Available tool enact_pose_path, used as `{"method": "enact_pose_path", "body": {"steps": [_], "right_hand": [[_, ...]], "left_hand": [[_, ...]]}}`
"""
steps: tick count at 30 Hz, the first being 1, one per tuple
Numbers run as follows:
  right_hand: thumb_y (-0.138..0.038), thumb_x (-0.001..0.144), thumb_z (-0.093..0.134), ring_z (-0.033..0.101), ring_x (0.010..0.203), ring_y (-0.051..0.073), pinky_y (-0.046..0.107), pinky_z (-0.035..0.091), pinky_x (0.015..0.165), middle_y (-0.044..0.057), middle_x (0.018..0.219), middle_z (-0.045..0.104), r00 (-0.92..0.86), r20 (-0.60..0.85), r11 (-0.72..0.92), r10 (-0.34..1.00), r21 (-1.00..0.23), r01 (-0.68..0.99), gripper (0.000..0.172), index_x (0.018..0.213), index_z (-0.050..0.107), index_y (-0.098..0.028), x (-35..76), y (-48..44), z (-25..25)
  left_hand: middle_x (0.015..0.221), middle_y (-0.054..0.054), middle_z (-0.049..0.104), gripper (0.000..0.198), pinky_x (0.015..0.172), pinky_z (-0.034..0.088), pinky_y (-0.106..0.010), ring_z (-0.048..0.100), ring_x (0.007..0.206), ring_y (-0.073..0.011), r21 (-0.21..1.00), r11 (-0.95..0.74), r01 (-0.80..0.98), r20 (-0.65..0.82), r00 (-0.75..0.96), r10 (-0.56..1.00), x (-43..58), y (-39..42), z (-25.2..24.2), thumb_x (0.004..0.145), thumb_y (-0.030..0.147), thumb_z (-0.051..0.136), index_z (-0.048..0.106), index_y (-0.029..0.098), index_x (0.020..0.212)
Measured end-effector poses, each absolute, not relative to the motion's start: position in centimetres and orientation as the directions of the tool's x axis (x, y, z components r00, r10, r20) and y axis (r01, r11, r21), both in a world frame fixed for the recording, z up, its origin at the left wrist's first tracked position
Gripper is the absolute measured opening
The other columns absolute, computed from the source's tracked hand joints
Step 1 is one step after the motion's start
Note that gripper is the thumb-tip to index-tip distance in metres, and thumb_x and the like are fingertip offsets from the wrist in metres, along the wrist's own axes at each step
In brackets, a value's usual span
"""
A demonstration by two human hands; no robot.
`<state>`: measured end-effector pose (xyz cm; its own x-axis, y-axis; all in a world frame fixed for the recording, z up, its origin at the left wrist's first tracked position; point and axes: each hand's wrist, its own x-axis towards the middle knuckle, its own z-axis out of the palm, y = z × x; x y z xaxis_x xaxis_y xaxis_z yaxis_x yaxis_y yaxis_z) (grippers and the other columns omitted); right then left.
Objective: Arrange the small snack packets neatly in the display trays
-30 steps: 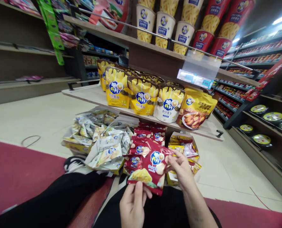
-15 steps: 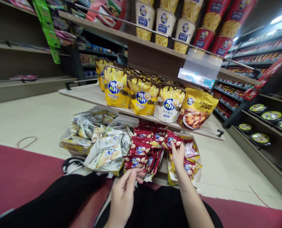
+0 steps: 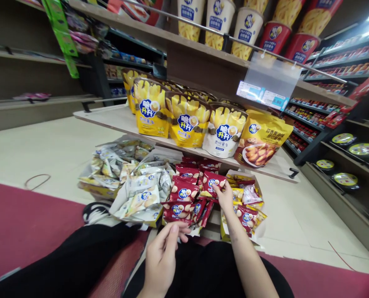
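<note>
The low shelf (image 3: 109,118), a flat, pale board with a hard front edge, jutted over the back of the boxes; had I lifted my right arm carelessly, I could have knocked against it. Below were cardboard boxes with thin, folded walls: the pale-packet box (image 3: 155,221) was heaped past its rim, and the right-hand box (image 3: 224,231) bulged with yellow and red packets, so a nudge could have sent slick wrappers sliding out. Between them lay a red pile (image 3: 182,192), loosely leaning and likely to slump if pressed. Plump, glossy stand-up pouches (image 3: 186,124) lined the shelf's lip, where a bump might have tipped one. My left hand (image 3: 164,250) held nothing, fingers loosely curled, before the pile. My right hand (image 3: 225,198) pinched a red packet (image 3: 208,180) at the pile's right side; I couldn't tell whether the two touched. Pillow-shaped, shiny and crinkled, it might have slipped from so light a pinch, or had its contents crushed by a hard squeeze.
</note>
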<state>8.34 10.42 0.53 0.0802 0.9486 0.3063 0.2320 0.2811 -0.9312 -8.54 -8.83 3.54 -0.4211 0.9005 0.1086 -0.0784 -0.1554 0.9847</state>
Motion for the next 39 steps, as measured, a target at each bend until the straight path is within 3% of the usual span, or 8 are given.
{"method": "enact_pose_path", "body": {"steps": [8, 15, 21, 27, 30, 33, 36, 39], "right_hand": [[-0.047, 0.071, 0.072, 0.063, 0.082, 0.02, 0.03, 0.049, 0.076, 0.005, 0.094, 0.07, 0.051, 0.282, 0.254, 0.958, -0.917, 0.306, 0.044, 0.101, 0.059, -0.018, 6.7, 9.8, 0.3], [-0.043, 0.068, 0.076, 0.063, 0.079, 0.021, 0.033, 0.048, 0.076, 0.006, 0.098, 0.067, 0.005, 0.251, 0.182, 0.968, -0.715, 0.675, 0.073, 0.131, 0.048, -0.019, 8.4, 8.5, 2.3], [-0.025, 0.068, 0.076, 0.064, 0.068, 0.018, 0.029, 0.047, 0.067, -0.002, 0.079, 0.065, -0.058, 0.13, 0.135, 0.99, -0.722, 0.678, 0.069, 0.131, 0.047, -0.021, 9.2, 8.2, 2.0], [-0.033, 0.069, 0.076, 0.065, 0.076, 0.022, 0.032, 0.047, 0.07, 0.002, 0.087, 0.068, -0.067, 0.129, 0.137, 0.989, -0.666, 0.733, 0.072, 0.134, 0.047, -0.022, 9.5, 7.3, 3.6], [-0.036, 0.071, 0.076, 0.064, 0.094, 0.027, 0.036, 0.046, 0.081, 0.007, 0.101, 0.069, -0.027, 0.15, 0.11, 0.988, -0.577, 0.809, 0.066, 0.131, 0.051, -0.024, 10.8, 6.6, 5.5], [-0.034, 0.073, 0.074, 0.061, 0.106, 0.032, 0.038, 0.043, 0.087, 0.013, 0.11, 0.068, -0.023, 0.136, 0.081, 0.99, -0.44, 0.894, 0.054, 0.123, 0.058, -0.02, 12.0, 5.9, 6.6], [-0.036, 0.072, 0.075, 0.062, 0.105, 0.033, 0.038, 0.043, 0.086, 0.015, 0.11, 0.07, -0.045, 0.065, 0.064, 0.997, -0.336, 0.94, 0.051, 0.119, 0.062, -0.018, 12.7, 5.4, 6.5], [-0.038, 0.069, 0.078, 0.065, 0.099, 0.029, 0.034, 0.045, 0.083, 0.01, 0.107, 0.072, -0.056, 0.038, 0.065, 0.998, -0.344, 0.937, 0.053, 0.117, 0.064, -0.022, 13.8, 5.6, 6.1]], "left_hand": [[0.081, -0.008, 0.071, 0.036, 0.055, 0.047, -0.025, 0.064, 0.064, -0.0176, 0.987, -0.145, -0.065, 0.108, -0.398, 0.911, -8.0, -9.1, 3.5, 0.09, 0.046, 0.052, 0.069, 0.014, 0.091], [0.08, -0.008, 0.071, 0.037, 0.055, 0.047, -0.025, 0.063, 0.065, -0.0181, 0.989, -0.149, -0.017, 0.127, -0.435, 0.892, -8.7, -8.7, 3.7, 0.088, 0.047, 0.052, 0.07, 0.014, 0.09], [0.083, -0.008, 0.072, 0.035, 0.058, 0.048, -0.025, 0.064, 0.07, -0.0191, 0.989, -0.15, -0.017, 0.126, -0.448, 0.885, -9.3, -8.6, 3.6, 0.089, 0.045, 0.053, 0.069, 0.015, 0.092], [0.089, -0.009, 0.07, 0.037, 0.059, 0.049, -0.026, 0.065, 0.077, -0.0204, 0.991, -0.13, -0.015, 0.104, -0.513, 0.852, -10.5, -7.9, 3.2, 0.088, 0.047, 0.053, 0.066, 0.015, 0.1], [0.118, -0.013, 0.063, 0.045, 0.079, 0.053, -0.032, 0.062, 0.104, -0.0254, 0.994, -0.098, 0.046, 0.107, -0.573, 0.813, -11.7, -6.7, 1.9, 0.087, 0.045, 0.054, 0.053, 0.018, 0.123], [0.143, -0.017, 0.044, 0.061, 0.106, 0.04, -0.048, 0.044, 0.131, -0.0325, 0.979, -0.021, 0.203, 0.125, -0.517, 0.847, -12.0, -5.7, 0.0, 0.086, 0.043, 0.056, 0.039, 0.018, 0.139], [0.152, -0.018, 0.032, 0.066, 0.115, 0.026, -0.055, 0.029, 0.142, -0.0345, 0.938, -0.017, 0.346, 0.164, -0.398, 0.903, -10.8, -5.6, -1.9, 0.086, 0.042, 0.055, 0.034, 0.018, 0.145], [0.156, -0.018, 0.025, 0.064, 0.115, 0.023, -0.058, 0.021, 0.145, -0.0351, 0.896, -0.04, 0.443, 0.211, -0.345, 0.914, -9.5, -5.8, -3.0, 0.087, 0.042, 0.054, 0.036, 0.019, 0.144]]}}
